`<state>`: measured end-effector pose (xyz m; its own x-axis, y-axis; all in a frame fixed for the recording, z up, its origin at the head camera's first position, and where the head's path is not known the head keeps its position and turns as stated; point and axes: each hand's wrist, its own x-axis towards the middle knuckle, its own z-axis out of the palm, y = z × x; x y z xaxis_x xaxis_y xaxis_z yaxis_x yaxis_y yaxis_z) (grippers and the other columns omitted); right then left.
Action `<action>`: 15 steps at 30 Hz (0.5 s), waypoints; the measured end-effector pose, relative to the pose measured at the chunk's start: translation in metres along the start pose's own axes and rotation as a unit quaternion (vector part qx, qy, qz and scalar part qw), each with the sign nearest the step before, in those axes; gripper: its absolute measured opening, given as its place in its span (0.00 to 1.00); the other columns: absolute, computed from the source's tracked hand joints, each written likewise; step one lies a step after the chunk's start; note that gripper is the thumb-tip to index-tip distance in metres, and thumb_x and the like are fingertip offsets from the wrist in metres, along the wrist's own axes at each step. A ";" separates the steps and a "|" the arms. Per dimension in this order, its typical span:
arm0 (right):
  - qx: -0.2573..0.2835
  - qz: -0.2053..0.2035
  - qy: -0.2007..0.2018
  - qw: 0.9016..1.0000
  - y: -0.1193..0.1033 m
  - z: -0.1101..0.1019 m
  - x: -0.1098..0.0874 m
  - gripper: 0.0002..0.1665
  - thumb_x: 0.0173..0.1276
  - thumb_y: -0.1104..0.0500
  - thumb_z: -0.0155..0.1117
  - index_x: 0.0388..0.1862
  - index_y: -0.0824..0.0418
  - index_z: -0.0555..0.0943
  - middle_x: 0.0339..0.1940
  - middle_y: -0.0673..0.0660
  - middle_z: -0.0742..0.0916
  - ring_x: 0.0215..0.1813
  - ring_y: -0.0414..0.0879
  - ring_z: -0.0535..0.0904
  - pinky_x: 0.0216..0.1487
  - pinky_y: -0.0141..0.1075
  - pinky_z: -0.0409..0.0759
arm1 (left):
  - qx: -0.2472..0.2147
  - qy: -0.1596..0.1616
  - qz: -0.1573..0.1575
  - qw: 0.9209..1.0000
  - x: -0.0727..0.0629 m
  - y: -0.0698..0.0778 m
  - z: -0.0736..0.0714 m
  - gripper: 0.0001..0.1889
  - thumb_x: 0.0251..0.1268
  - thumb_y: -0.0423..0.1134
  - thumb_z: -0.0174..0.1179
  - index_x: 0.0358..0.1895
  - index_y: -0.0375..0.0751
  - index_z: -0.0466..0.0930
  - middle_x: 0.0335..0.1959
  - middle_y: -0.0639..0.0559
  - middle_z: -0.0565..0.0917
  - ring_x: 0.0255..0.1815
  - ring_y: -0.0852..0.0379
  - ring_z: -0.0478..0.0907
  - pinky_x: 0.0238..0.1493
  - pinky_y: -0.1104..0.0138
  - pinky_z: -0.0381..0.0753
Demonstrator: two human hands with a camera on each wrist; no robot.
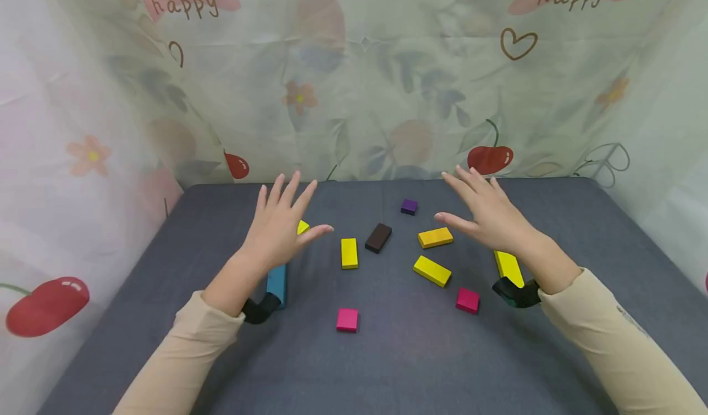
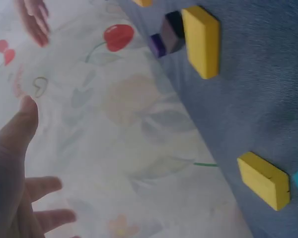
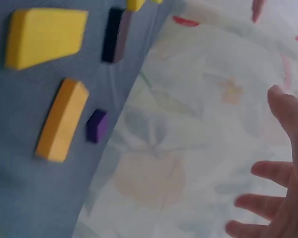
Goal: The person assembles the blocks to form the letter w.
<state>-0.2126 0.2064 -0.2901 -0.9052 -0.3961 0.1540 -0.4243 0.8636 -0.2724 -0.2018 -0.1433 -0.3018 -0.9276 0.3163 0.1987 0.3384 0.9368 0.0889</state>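
A person's left hand (image 1: 275,233) and right hand (image 1: 495,217) hover, fingers (image 1: 291,189) spread wide, over a gray counter (image 1: 404,366). Smooth rectangular blocks (image 1: 349,254), yellow, orange, pink, purple, blue and dark brown, lie scattered there.

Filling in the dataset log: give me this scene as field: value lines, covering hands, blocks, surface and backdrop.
left_hand: left hand raised, fingers spread, holding nothing
right_hand: right hand raised, fingers spread, holding nothing
yellow: far-left yellow block, center-left yellow block, center-right yellow block, right yellow block
orange: orange block
pink: left pink block, right pink block
blue: blue block, partly hidden
brown: dark brown block
purple: purple block, nearest the backdrop
surface: blue-grey table
backdrop: printed with cherries, hearts, "happy"
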 end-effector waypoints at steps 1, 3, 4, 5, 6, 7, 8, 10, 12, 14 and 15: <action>0.010 -0.008 -0.004 1.000 -0.003 0.000 0.002 0.45 0.65 0.39 0.56 0.74 0.57 0.55 0.75 0.66 0.57 0.76 0.64 0.48 0.71 0.64 0.43 | -0.012 -0.005 0.003 1.000 -0.002 -0.001 -0.002 0.43 0.60 0.65 0.52 0.74 0.48 0.50 0.76 0.41 0.48 0.76 0.38 0.43 0.73 0.41 0.43; 0.028 -0.023 -0.016 0.999 -0.011 0.001 0.007 0.41 0.66 0.41 0.56 0.72 0.58 0.59 0.74 0.65 0.61 0.74 0.63 0.54 0.71 0.62 0.49 | -0.036 -0.015 0.009 0.999 -0.006 -0.003 -0.007 0.42 0.60 0.63 0.53 0.73 0.46 0.53 0.75 0.41 0.52 0.76 0.39 0.47 0.73 0.42 0.45; 0.034 -0.028 -0.024 0.999 -0.015 0.002 0.010 0.40 0.67 0.41 0.56 0.71 0.59 0.60 0.73 0.65 0.62 0.73 0.62 0.56 0.71 0.61 0.52 | -0.047 -0.021 0.011 0.999 -0.008 -0.004 -0.009 0.41 0.60 0.62 0.54 0.73 0.45 0.54 0.75 0.41 0.53 0.75 0.39 0.48 0.73 0.43 0.46; 0.039 -0.033 -0.030 0.998 -0.019 0.004 0.013 0.39 0.67 0.42 0.57 0.71 0.59 0.62 0.73 0.64 0.63 0.73 0.61 0.58 0.71 0.60 0.55 | -0.058 -0.026 0.012 0.998 -0.010 -0.005 -0.011 0.41 0.60 0.61 0.55 0.72 0.45 0.56 0.74 0.40 0.55 0.75 0.39 0.50 0.73 0.44 0.48; 0.042 -0.038 -0.037 0.998 -0.022 0.006 0.016 0.38 0.67 0.43 0.57 0.70 0.59 0.63 0.72 0.63 0.65 0.72 0.60 0.59 0.70 0.59 0.58 | -0.067 -0.033 0.012 0.997 -0.012 -0.007 -0.012 0.40 0.60 0.60 0.56 0.72 0.44 0.57 0.74 0.41 0.56 0.74 0.40 0.52 0.73 0.44 0.49; 0.045 -0.045 -0.041 0.997 -0.026 0.008 0.019 0.37 0.67 0.43 0.57 0.69 0.59 0.64 0.71 0.63 0.66 0.71 0.60 0.61 0.69 0.58 0.60 | -0.077 -0.037 0.012 0.996 -0.014 -0.009 -0.014 0.39 0.60 0.59 0.57 0.71 0.44 0.58 0.73 0.40 0.57 0.73 0.39 0.54 0.73 0.44 0.52; 0.048 -0.052 -0.046 0.996 -0.030 0.010 0.022 0.36 0.66 0.44 0.58 0.69 0.59 0.65 0.70 0.62 0.67 0.71 0.59 0.62 0.69 0.57 0.62 | -0.083 -0.044 0.010 0.996 -0.016 -0.011 -0.014 0.39 0.60 0.59 0.57 0.70 0.43 0.59 0.73 0.40 0.58 0.73 0.39 0.55 0.72 0.44 0.54; 0.048 -0.063 -0.052 0.995 -0.037 0.014 0.029 0.35 0.66 0.44 0.58 0.68 0.59 0.66 0.69 0.61 0.70 0.69 0.57 0.65 0.68 0.55 0.64 | -0.093 -0.059 0.003 0.994 -0.020 -0.017 -0.014 0.39 0.59 0.59 0.58 0.70 0.43 0.60 0.72 0.41 0.59 0.72 0.40 0.57 0.70 0.44 0.58; 0.048 -0.075 -0.055 0.995 -0.044 0.019 0.036 0.34 0.66 0.45 0.59 0.66 0.59 0.68 0.66 0.61 0.72 0.67 0.56 0.67 0.67 0.53 0.67 | -0.099 -0.071 -0.004 0.993 -0.024 -0.024 -0.012 0.39 0.58 0.59 0.59 0.70 0.43 0.61 0.72 0.41 0.60 0.71 0.39 0.58 0.68 0.44 0.61; 0.052 -0.082 -0.060 0.994 -0.051 0.024 0.042 0.33 0.66 0.45 0.59 0.65 0.59 0.69 0.65 0.60 0.74 0.66 0.55 0.69 0.66 0.51 0.69 | -0.105 -0.081 -0.009 0.991 -0.028 -0.030 -0.009 0.39 0.58 0.59 0.59 0.69 0.43 0.61 0.71 0.40 0.61 0.70 0.39 0.59 0.67 0.43 0.63; 0.053 -0.086 -0.063 0.993 -0.054 0.027 0.045 0.32 0.66 0.45 0.59 0.65 0.59 0.69 0.65 0.59 0.75 0.66 0.54 0.69 0.66 0.50 0.69 | -0.111 -0.084 -0.009 0.990 -0.030 -0.033 -0.007 0.39 0.58 0.59 0.59 0.69 0.43 0.62 0.71 0.39 0.61 0.70 0.38 0.59 0.66 0.43 0.63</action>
<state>-0.2309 0.1335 -0.2939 -0.8127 -0.5759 0.0889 -0.5665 0.7451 -0.3522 -0.1841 -0.1850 -0.3037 -0.9405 0.3384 0.0311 0.3312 0.8925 0.3060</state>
